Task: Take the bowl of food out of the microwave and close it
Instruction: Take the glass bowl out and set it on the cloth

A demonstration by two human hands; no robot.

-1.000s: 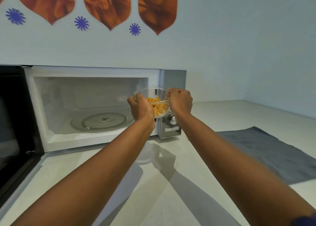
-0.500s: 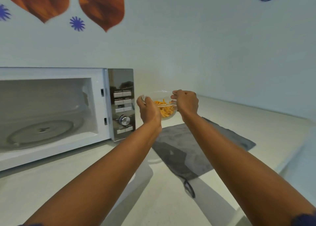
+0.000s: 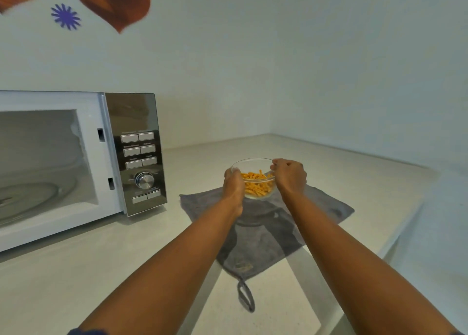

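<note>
A clear glass bowl [image 3: 255, 180] of orange food strips hangs just above a grey cloth [image 3: 324, 208] on the counter. My left hand [image 3: 234, 182] grips the bowl's left rim and my right hand [image 3: 290, 176] grips its right rim. The white microwave [image 3: 83, 157] stands at the left with its cavity exposed and the glass turntable inside. Its door is out of view. The bowl is well to the right of the microwave's silver control panel [image 3: 140, 157].
The pale counter [image 3: 101, 258] runs from the microwave to an edge at the right. The grey cloth has a hanging loop [image 3: 245, 296] near me. Walls close the corner behind, with orange and blue decals above.
Both hands carried the bowl out of the microwave front, rightward and then down to just above the grey cloth. My view turned right, so the door left the frame.
</note>
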